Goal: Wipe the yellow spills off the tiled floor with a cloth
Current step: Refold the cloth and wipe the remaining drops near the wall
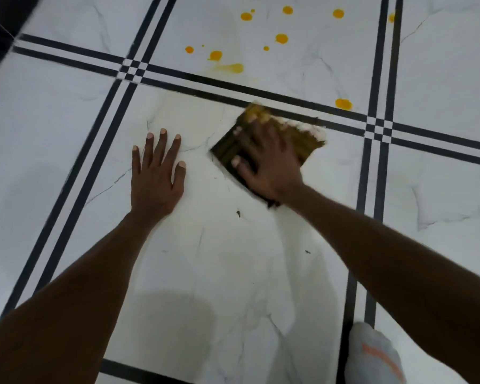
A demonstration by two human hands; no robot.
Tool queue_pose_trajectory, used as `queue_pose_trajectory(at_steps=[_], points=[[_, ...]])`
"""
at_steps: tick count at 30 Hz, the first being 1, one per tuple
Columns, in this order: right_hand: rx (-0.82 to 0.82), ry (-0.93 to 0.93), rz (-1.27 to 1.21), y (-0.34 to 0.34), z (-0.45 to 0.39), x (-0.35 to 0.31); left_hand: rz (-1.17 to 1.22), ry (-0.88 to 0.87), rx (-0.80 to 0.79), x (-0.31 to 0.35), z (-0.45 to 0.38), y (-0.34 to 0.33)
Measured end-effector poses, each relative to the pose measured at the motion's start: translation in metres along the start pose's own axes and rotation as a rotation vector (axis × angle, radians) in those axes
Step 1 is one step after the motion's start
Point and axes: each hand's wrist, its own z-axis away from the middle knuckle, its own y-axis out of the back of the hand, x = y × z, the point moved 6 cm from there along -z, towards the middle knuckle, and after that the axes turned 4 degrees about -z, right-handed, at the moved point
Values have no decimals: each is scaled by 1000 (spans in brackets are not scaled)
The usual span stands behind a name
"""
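- The cloth (269,139) lies flat on the white marbled floor tile (205,245) under my right hand (266,162); it is a dark olive and yellow striped rectangle, blurred at its far edge; its long axis runs from near-left to far-right, and its far corner reaches onto the double black border line (288,106) between tiles.
- My right hand presses palm-down on the cloth with fingers spread flat over it, thumb toward the left; nothing is pinched, the cloth is only pinned to the floor.
- My left hand (157,173) rests just to the left of the cloth, palm flat on the same tile, fingers splayed and pointing away from me; it holds nothing and does not touch the cloth.
- The yellow spills (281,38) sit on the next tile beyond the black line: a scatter of round drops, a smeared streak (230,68) close to the line, and one larger drop (343,103) just past the line to the right of the cloth.
- The tile around both hands is bare apart from a few small dark specks (238,213) near my right wrist; there is open floor on the left, ahead and to the right.
- A dark edge (0,23) bounds the floor at far left; a white sock with an orange stripe (374,356) shows at the lower right.
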Motion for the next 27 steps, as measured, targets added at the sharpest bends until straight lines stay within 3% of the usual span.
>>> queue_pose_trajectory(at_steps=[2, 4, 6, 9, 11, 13, 15, 17, 18, 20, 23, 25, 27], points=[[-87, 256, 51, -12, 51, -27, 17, 5, -1, 0, 2, 3], [-126, 369, 67, -4, 86, 4, 10, -10, -3, 2, -1, 5], [-118, 255, 68, 11, 83, 69, -8, -56, -8, 8, -7, 4], [16, -131, 34, 36, 26, 155, -2, -58, -4, 19, -23, -3], [60, -285, -5, 37, -22, 163, 21, -63, 7, 24, -39, -6], [56, -314, -23, 29, -57, 134, 26, -64, 21, 25, -55, -6], [55, -152, -15, 23, -59, 88, 18, -45, 20, 21, -69, -8], [-31, 152, 33, 13, -21, 50, 12, -13, 11, 13, -75, -9], [-97, 274, 50, 9, 2, 42, 10, 2, 5, 6, -76, -7], [-112, 336, 65, 12, 16, 66, 2, 12, -9, 0, -72, -7], [65, 10, 37, 26, -48, 113, -26, 10, -18, -3, -70, -7], [103, -179, -28, 29, -98, 104, -29, 12, -19, -2, -70, -7], [45, -107, -47, 16, -123, 53, -26, 10, -15, 0, -71, -8]])
